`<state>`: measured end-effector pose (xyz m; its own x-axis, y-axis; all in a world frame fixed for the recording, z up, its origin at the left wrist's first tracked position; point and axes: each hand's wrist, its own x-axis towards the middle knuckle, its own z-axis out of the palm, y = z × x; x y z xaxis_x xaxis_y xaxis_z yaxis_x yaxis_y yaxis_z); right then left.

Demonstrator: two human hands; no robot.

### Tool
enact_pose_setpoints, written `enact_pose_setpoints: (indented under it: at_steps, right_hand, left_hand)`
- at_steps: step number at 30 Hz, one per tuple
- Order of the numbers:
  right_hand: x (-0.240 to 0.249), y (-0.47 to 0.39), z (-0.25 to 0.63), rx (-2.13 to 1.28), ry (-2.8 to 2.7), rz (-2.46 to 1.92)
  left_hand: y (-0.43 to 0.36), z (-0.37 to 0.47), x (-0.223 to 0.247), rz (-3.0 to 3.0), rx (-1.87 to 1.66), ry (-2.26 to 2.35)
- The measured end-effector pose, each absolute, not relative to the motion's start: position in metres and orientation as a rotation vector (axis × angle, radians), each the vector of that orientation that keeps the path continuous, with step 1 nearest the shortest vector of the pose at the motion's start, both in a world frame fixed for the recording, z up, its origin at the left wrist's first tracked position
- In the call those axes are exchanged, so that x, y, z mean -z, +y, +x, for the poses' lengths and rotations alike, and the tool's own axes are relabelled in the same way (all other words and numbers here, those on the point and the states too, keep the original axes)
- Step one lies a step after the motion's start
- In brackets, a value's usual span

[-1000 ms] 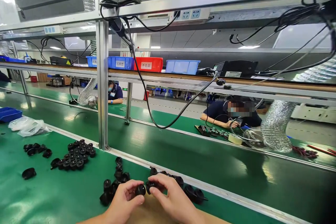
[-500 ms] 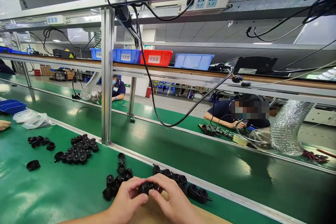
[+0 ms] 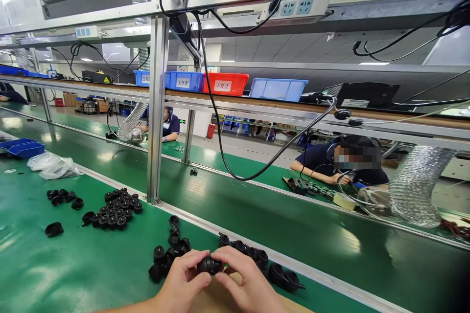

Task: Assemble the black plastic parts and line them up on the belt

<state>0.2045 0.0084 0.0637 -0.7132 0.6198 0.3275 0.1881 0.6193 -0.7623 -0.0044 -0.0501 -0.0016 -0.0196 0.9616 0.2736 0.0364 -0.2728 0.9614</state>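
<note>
Between my two hands, low in the middle of the head view, is a small round black plastic part (image 3: pixel 209 265). My left hand (image 3: pixel 185 276) grips its left side between thumb and fingers. My right hand (image 3: pixel 244 274) has thumb and fingertips on its right side. The fingers cover both ends, so its full shape is hidden. Close by on the left lies a loose pile of similar black parts (image 3: pixel 171 254). A row of black parts (image 3: pixel 251 253) runs beyond my right hand along the metal edge.
On the green mat (image 3: pixel 95 269) sit a cluster of black round parts (image 3: pixel 115 210), a plastic bag (image 3: pixel 55 166) and a blue tray (image 3: pixel 24 147). A metal post (image 3: pixel 157 107) rises ahead, and a black cable (image 3: pixel 253 176) hangs down. Co-workers (image 3: pixel 341 159) sit across the green belt.
The camera view has shifted slightly, so the scene sits further right. The black part appears turned between my fingers. A hand at the far left edge is out of view now.
</note>
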Motion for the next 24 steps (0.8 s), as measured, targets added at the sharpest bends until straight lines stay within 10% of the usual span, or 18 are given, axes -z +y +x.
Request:
enact_pose_setpoints:
  at_steps: [24]
  right_hand:
    - [-0.066, 0.003, 0.208, -0.519, -2.562, -0.574]
  left_hand:
    - [-0.054, -0.009, -0.015, 1.4, -1.387, 1.092]
